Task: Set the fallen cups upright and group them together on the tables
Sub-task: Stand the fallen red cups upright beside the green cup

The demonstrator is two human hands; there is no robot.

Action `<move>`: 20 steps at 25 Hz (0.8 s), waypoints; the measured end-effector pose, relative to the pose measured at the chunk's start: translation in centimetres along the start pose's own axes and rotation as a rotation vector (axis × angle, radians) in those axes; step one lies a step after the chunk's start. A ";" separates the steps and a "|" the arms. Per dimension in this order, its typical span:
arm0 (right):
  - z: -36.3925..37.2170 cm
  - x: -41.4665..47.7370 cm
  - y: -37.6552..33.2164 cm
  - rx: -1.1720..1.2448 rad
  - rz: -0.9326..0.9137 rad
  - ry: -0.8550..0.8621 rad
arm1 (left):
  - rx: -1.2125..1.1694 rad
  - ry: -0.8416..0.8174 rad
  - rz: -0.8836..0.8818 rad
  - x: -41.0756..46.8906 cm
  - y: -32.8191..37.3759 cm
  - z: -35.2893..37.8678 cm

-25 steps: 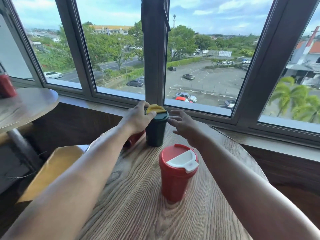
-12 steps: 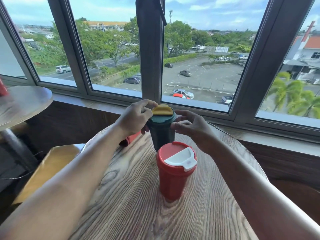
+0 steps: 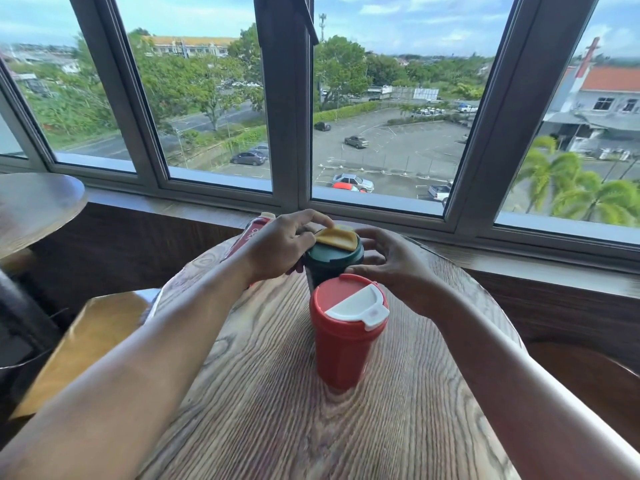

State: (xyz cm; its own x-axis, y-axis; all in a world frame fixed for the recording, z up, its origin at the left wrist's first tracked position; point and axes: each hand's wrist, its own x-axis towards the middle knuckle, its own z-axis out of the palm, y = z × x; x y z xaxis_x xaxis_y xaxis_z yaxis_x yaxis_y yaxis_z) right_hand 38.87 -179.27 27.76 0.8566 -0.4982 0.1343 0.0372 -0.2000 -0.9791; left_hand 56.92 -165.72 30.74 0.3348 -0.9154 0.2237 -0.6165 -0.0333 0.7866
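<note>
A dark green cup with a yellow lid flap stands upright on the round wooden table. My left hand grips it from the left, fingers over the lid. My right hand cups it from the right with fingers spread against its side. Directly in front of it stands a red cup with a white lid flap, upright and close to the green one. A second red cup lies on its side behind my left hand, partly hidden.
The table sits against a wood-panelled wall under a wide window. A yellow chair seat is at the left. Another round table stands further left. A dark seat is at the right.
The green cup has been drawn toward me until it sits just behind the red cup. My right hand has closed in on its side. The fallen red cup shows more behind my left hand.
</note>
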 end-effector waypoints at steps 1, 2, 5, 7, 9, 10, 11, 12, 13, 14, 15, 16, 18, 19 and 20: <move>0.0 -0.1 0.2 0.007 -0.003 0.006 | 0.000 0.000 0.005 0.0 0.3 0.1; 0.0 -0.2 0.3 0.014 -0.005 0.010 | 0.005 0.002 0.011 -0.1 0.6 0.3; -0.2 -0.7 1.0 0.082 -0.012 -0.006 | 0.025 0.008 0.029 -0.1 0.9 0.8; -0.3 -1.2 1.1 0.150 -0.007 -0.018 | -0.004 -0.008 0.036 0.0 0.9 1.1; -0.3 -1.6 1.2 0.214 0.012 -0.008 | -0.002 -0.033 0.051 0.1 0.6 1.1; -0.2 -1.8 1.1 0.223 0.022 -0.001 | 0.005 -0.040 0.061 0.2 0.6 1.0; -0.1 -1.9 1.0 0.214 0.027 0.007 | 0.007 -0.044 0.072 0.2 0.3 0.8; 0.0 -2.1 0.9 0.196 0.026 0.019 | 0.003 -0.044 0.077 0.3 0.0 0.6; 0.2 -2.2 0.8 0.173 0.021 0.039 | -0.009 -0.033 0.074 0.3 -0.3 0.2; 0.3 -2.4 0.7 0.158 0.017 0.069 | -0.020 0.004 0.065 0.3 -0.7 -0.2; 0.5 -2.6 0.6 0.144 0.012 0.110 | -0.015 0.064 0.048 0.5 -1.4 -0.6; 0.6 -2.8 0.6 0.130 0.004 0.161 | 0.029 0.138 0.014 0.6 -1.9 -1.2; 0.8 -3.3 0.3 0.078 -0.025 0.262 | 0.248 0.316 -0.087 0.8 -3.8 -2.5; 0.9 -3.6 0.0 0.054 -0.048 0.293 | 0.372 0.371 -0.147 0.8 -5.1 -3.2; 1.0 -4.0 -0.3 0.039 -0.072 0.309 | 0.455 0.377 -0.224 0.8 -6.2 -3.9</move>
State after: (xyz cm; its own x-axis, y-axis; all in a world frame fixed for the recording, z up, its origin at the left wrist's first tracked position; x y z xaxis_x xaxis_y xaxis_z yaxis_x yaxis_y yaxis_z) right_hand 35.95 -176.36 27.33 0.6543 -0.7178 0.2380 0.1169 -0.2149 -0.9696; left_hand 63.81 -164.67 28.31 0.6680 -0.6648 0.3344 -0.7159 -0.4512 0.5328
